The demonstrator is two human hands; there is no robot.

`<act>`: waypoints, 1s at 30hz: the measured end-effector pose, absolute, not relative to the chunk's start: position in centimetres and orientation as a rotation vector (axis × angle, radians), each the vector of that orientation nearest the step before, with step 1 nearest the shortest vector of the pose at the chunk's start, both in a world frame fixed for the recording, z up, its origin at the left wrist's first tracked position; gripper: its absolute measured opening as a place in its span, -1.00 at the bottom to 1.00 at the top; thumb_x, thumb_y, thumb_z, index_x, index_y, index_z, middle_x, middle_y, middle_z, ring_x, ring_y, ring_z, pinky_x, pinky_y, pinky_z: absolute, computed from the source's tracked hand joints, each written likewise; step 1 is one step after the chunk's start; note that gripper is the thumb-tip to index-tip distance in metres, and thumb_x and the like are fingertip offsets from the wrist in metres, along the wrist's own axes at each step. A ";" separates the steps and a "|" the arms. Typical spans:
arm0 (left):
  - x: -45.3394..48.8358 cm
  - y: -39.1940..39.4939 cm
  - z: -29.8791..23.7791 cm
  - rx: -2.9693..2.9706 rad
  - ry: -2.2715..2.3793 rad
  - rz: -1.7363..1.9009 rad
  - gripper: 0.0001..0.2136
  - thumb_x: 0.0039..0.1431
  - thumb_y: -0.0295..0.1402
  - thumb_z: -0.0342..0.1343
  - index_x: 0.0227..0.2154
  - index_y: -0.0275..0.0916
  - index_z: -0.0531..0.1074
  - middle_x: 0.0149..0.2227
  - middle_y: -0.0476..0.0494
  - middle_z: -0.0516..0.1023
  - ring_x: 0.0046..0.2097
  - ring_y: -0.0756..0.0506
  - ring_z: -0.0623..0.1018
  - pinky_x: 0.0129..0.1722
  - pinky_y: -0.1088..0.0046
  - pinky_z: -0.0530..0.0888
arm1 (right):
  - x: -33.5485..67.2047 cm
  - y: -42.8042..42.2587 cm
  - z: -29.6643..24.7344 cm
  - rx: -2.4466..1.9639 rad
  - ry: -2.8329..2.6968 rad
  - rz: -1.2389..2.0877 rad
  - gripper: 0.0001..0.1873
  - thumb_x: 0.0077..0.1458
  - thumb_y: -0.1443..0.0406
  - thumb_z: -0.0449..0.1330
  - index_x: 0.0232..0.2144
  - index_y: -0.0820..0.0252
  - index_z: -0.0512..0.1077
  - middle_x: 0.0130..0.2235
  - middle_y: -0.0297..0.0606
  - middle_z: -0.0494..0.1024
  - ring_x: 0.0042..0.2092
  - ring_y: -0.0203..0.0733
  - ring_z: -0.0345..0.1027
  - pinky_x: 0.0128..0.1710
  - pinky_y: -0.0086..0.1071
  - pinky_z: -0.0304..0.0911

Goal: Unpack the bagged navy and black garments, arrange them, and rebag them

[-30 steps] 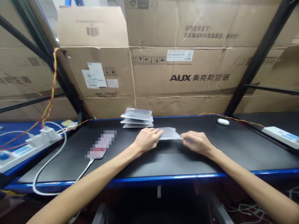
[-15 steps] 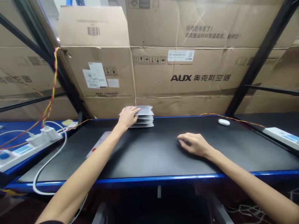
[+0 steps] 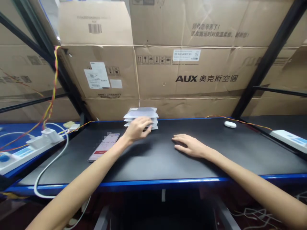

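A stack of flat, whitish, translucent packets (image 3: 142,111) stands at the back edge of the black tabletop (image 3: 153,159). In front of this stack is my left hand (image 3: 138,128), hiding part of its front side. Its fingers are curved, the thumb is apart from them, and nothing shows in its grasp. My right hand (image 3: 189,145) lies low over the black surface, right of the stack, fingers stretched out and thumb apart, holding nothing. Beside my left forearm lies a phone (image 3: 105,147) with a lit screen showing a timer-like readout and a red button.
Large cardboard sheets (image 3: 206,89) form the back wall. At the right rear is a small white case (image 3: 230,124). White power strips (image 3: 35,147) with cables sit at the left side, and another power strip (image 3: 291,139) at the right. Black metal posts (image 3: 260,73) frame the table.
My left hand has come off the top of the packet stack, moving toward me and slightly right. My right hand has shifted left, its fingers now straighter. More of the phone shows.
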State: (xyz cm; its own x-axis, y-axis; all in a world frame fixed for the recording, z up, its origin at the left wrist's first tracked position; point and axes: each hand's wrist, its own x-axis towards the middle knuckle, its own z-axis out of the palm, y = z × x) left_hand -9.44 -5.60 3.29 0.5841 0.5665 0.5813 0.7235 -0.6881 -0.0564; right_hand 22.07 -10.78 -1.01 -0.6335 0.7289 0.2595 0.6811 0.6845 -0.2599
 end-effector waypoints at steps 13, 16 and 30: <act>-7.8 -9.4 -0.8 -2.986 -1.519 -0.186 -0.28 0.27 0.23 -0.24 0.38 -0.02 -0.01 0.43 -0.18 -0.14 0.43 -0.31 -0.13 0.37 -0.02 -0.09 | 18.7 -8.1 -0.6 -1.316 -2.651 0.482 -0.09 0.17 -0.29 -0.13 0.39 0.01 -0.05 0.43 -0.24 -0.16 0.43 0.08 -0.42 0.38 0.04 -0.48; -7.8 -9.5 -0.6 -2.984 -1.536 -0.178 -0.27 0.26 0.24 -0.26 0.38 -0.01 -0.02 0.44 -0.17 -0.16 0.44 -0.30 -0.14 0.37 0.00 -0.11 | 18.7 -8.3 -0.8 -1.322 -2.653 0.469 -0.09 0.18 -0.29 -0.16 0.39 0.02 -0.06 0.43 -0.22 -0.17 0.44 0.05 -0.43 0.38 0.03 -0.49; -7.7 -8.8 -1.0 -2.998 -1.554 -0.184 -0.28 0.28 0.22 -0.28 0.39 -0.03 -0.05 0.43 -0.21 -0.19 0.43 -0.31 -0.15 0.36 -0.03 -0.11 | 18.8 -8.1 -0.6 -1.305 -2.656 0.506 -0.12 0.17 -0.29 -0.11 0.38 -0.06 -0.04 0.43 -0.22 -0.16 0.43 0.05 -0.44 0.37 0.06 -0.48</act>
